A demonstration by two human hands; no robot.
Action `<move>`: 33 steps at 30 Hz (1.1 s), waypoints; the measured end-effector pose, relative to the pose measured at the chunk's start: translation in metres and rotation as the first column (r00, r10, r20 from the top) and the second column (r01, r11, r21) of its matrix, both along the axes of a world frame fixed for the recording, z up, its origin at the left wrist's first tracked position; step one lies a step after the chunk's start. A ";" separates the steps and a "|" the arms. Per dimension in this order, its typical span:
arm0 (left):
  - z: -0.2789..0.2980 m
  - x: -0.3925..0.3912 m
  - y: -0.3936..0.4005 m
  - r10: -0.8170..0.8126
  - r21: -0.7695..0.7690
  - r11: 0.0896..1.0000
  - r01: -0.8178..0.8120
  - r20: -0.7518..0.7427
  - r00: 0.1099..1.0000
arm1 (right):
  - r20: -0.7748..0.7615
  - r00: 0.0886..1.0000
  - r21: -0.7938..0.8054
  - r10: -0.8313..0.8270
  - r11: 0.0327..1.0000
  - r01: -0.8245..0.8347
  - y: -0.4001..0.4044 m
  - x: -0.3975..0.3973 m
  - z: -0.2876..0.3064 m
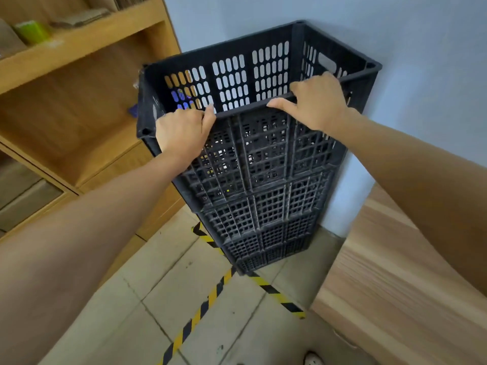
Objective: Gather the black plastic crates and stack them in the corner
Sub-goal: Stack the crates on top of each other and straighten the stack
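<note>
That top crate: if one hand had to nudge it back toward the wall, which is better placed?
Probably the right hand: it lies over the near rim of the top crate near its middle. The left hand grips the corner.

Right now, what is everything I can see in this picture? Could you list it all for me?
crates: a stack, several, exact count unclear, black, in the corner on the floor
wall: one, pale blue, behind the crates
shelf: one, light wood, left of the crates
green thing: one, blurred, on an upper board of the shelf
cardboard: flat brown pieces, on the same board
blue item: one, partly hidden behind the top crate
tape: yellow and black stripes, on the floor by the stack
floor: pale tiles
wood panel: one, light, right of the stack
shoe: tip only, pale, bottom edge
left hand: grips the top crate's near rim
right hand: grips the same rim
</note>
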State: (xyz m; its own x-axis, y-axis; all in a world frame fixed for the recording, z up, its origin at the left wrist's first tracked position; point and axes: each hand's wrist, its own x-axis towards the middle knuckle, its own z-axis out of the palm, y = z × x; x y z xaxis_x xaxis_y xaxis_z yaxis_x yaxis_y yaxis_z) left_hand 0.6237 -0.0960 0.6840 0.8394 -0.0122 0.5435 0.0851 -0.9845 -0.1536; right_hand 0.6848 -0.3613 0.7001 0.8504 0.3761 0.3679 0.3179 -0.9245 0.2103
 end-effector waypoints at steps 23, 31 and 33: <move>0.001 0.020 0.105 -0.294 -0.077 0.953 0.292 -0.014 0.956 | -0.340 0.940 -0.114 0.008 0.992 -0.050 0.075 -0.020 0.025; 0.003 0.019 0.090 -0.109 -0.125 0.987 0.105 -0.024 0.994 | -0.190 0.977 -0.031 0.092 0.995 -0.100 0.072 -0.010 0.010; 0.003 0.021 0.091 -0.093 -0.145 0.985 0.090 -0.009 0.996 | -0.157 0.984 -0.013 0.089 0.996 -0.092 0.072 -0.010 0.007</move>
State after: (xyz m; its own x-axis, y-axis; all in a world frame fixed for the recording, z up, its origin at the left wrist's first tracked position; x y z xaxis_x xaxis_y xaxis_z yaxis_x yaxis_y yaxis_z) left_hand 0.6444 -0.0055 0.6873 0.8469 -0.0117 0.5316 -0.0075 -0.9999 -0.0100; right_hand 0.6751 -0.2890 0.7070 0.8591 0.4599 0.2246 0.4304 -0.8866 0.1693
